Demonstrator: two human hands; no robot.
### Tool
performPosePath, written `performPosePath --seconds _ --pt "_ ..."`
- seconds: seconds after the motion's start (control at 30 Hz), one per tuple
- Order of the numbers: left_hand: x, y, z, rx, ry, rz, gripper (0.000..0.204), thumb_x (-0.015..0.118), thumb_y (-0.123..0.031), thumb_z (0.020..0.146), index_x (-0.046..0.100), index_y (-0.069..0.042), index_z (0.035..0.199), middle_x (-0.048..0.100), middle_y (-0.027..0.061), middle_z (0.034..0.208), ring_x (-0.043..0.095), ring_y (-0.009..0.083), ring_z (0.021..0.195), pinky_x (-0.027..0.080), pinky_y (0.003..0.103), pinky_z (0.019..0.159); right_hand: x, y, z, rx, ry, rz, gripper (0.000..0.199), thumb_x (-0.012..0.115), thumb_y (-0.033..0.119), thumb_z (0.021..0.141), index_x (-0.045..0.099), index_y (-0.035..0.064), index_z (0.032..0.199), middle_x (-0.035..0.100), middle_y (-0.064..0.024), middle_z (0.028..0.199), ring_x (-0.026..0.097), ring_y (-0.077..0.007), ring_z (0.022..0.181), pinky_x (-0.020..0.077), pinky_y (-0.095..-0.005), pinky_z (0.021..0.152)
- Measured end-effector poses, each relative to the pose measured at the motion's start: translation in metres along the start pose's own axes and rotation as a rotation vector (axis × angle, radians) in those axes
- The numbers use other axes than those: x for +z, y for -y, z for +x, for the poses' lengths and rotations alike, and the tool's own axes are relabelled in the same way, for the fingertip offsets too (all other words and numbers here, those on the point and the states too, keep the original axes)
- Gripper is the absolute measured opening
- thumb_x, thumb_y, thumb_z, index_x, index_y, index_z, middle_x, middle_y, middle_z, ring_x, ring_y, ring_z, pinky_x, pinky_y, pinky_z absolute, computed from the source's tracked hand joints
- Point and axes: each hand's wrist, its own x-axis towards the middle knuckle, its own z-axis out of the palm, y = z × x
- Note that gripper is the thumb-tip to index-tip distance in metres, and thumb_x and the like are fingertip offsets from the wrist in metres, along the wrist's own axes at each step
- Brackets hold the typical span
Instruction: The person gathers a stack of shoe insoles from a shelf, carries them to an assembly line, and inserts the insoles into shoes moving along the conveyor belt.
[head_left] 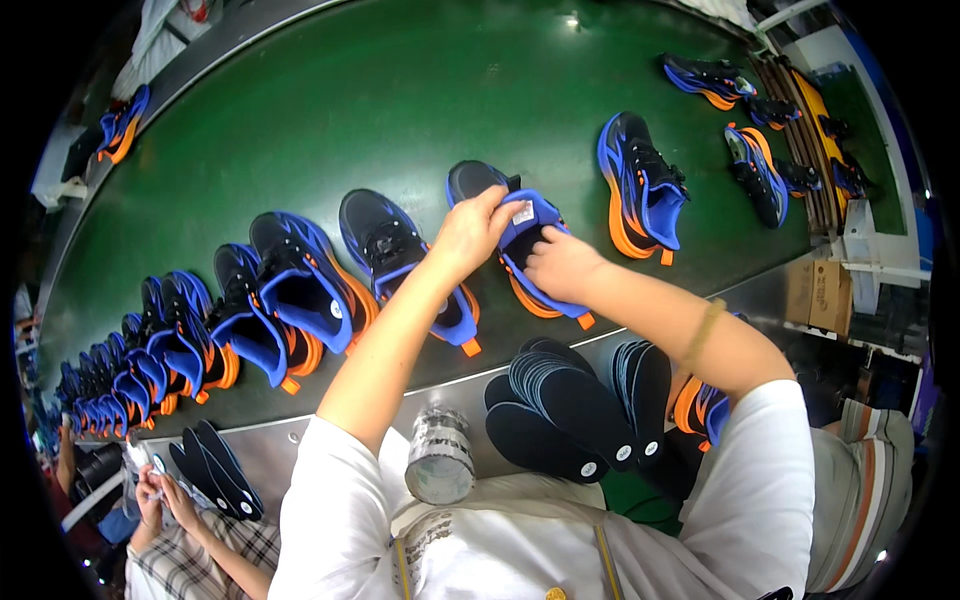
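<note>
A black sneaker point(474, 180) with blue lining and an orange sole stands in front of me on the green belt. My left hand point(470, 232) pinches its tongue, which is pulled up and shows a white label. My right hand point(566, 268) is closed over the right side of the collar, fingers curled into the opening; the fingertips are partly hidden inside. To the left stands a matching sneaker point(385, 240), its heel partly behind my left forearm. Another sneaker point(640, 185) stands apart to the right.
The green conveyor belt point(450, 90) carries a long row of sneakers on the left. Stacks of black insoles point(565, 400) and a taped cylindrical container point(440, 455) sit along its near edge. Several sneakers and a rack point(815, 150) stand far right. A co-worker's hands point(165, 500) are lower left.
</note>
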Motion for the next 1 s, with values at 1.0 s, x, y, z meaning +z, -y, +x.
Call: performPosePath --seconds 1.0 --pt "0.135 -0.089 -0.290 -1.106 -0.123 -1.215 0.087 0.072 -0.028 0.068 0.015 -0.009 0.131 0.031 0.0123 0.132 0.027 0.0241 0.124 0.020 0.044 0.100 0.060 0.125 -0.152 0.604 0.061 2.000 0.075 0.079 0.025 0.060 0.043 -0.0077 0.117 0.055 -0.0163 0.109 0.056 -0.0213 0.096 0.0448 -0.0299 0.083"
